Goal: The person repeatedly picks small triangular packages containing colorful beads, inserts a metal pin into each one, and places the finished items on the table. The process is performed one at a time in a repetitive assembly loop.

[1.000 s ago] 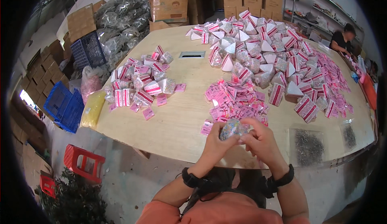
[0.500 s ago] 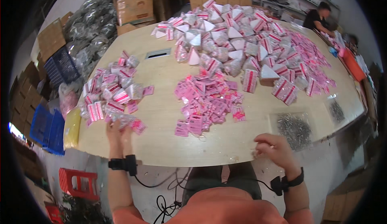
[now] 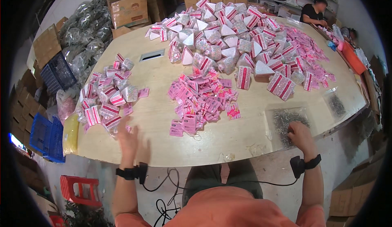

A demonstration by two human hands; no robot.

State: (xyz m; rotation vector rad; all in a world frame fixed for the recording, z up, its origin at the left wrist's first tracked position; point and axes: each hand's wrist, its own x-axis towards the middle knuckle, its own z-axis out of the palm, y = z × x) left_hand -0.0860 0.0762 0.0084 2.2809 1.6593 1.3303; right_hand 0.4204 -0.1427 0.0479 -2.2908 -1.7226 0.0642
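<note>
My left hand (image 3: 130,142) is just off the front of the left heap of wedge-shaped packages (image 3: 109,91). It is blurred, but its fingers look apart and nothing shows in them. These packages are clear bags with pink-striped and white sides, some with pink cards. On the right, my right hand (image 3: 302,135) reaches over a clear shallow tray (image 3: 268,123) of small thin metal pieces (image 3: 281,118). Its fingers are curled down at the pieces, and whatever they pinch is hidden. Between the hands lies a pile of pink printed cards (image 3: 200,100).
A large heap of wedge packages (image 3: 228,39) covers the far table, with more pink cards (image 3: 306,49) beside it. A smaller metal-filled tray (image 3: 337,104) sits at right. A yellow packet (image 3: 71,134) and blue crates (image 3: 48,137) are left. Another person (image 3: 314,12) sits far right.
My left hand has come away from the package with a pink card, which now lies at the left heap. My right hand has moved right and forward from the table edge to the metal pieces.
</note>
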